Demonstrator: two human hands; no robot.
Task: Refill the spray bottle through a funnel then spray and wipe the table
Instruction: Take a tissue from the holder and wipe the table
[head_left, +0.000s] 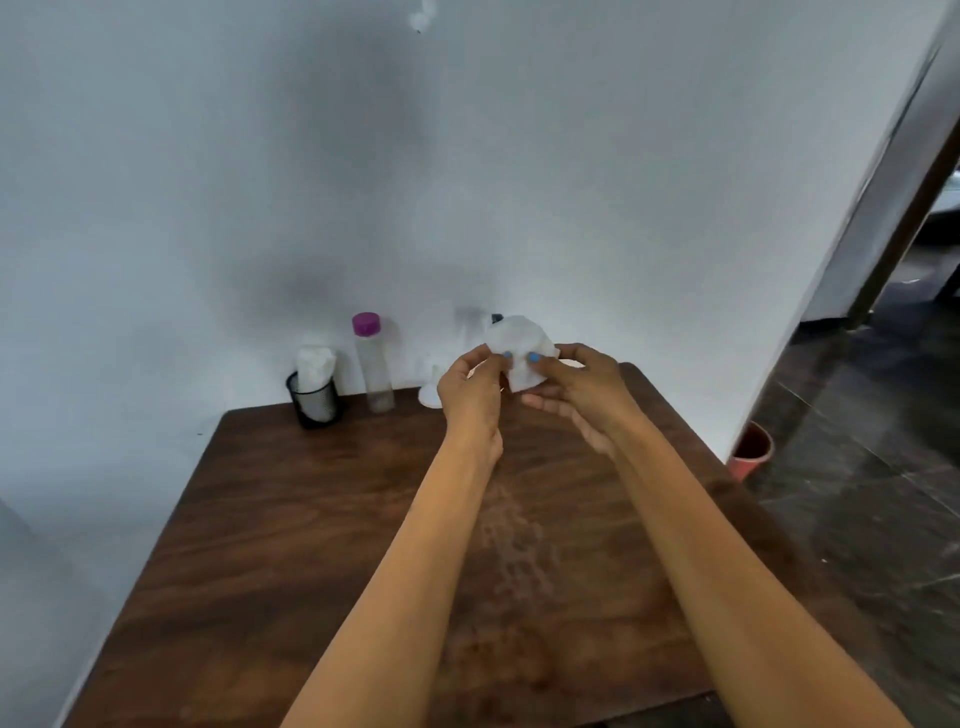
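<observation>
Both hands hold a crumpled white tissue (517, 345) above the far part of the dark wooden table (291, 519). My left hand (472, 392) pinches its left edge; my right hand (576, 387) pinches its right edge, palm turned up below it. Droplets of spray (511, 540) wet the table's middle. A white funnel (431, 392) lies on the table behind my left hand. The spray bottle is mostly hidden behind the tissue; only its dark top (497, 317) shows. A clear bottle with a purple cap (371, 364) stands upright by the wall.
A black mesh cup (314, 400) stuffed with white tissues stands at the table's far left corner, against the white wall. A red bin (750, 449) sits on the dark tiled floor off the table's right edge.
</observation>
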